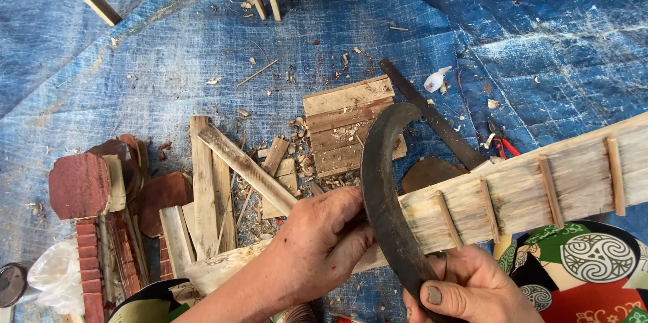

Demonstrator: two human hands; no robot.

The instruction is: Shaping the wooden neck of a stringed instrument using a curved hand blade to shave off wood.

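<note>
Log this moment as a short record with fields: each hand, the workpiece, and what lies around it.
left hand: left hand presses on the long pale wooden plank with thin crosswise slats
right hand: right hand grips the lower end of the dark curved metal sickle blade
blade: crosses over the plank, arching away from the person
surface: blue woven tarp, strewn with wood shavings
nearby: stack of short flat wooden boards; small white squeeze bottle; red-handled pliers; reddish-brown wooden blocks

The left hand (317, 242) covers the plank (526, 191) beneath it. The right hand (472, 289) runs off the bottom edge, hiding the sickle (385, 188) handle. The plank's far end exits right, blurred.
</note>
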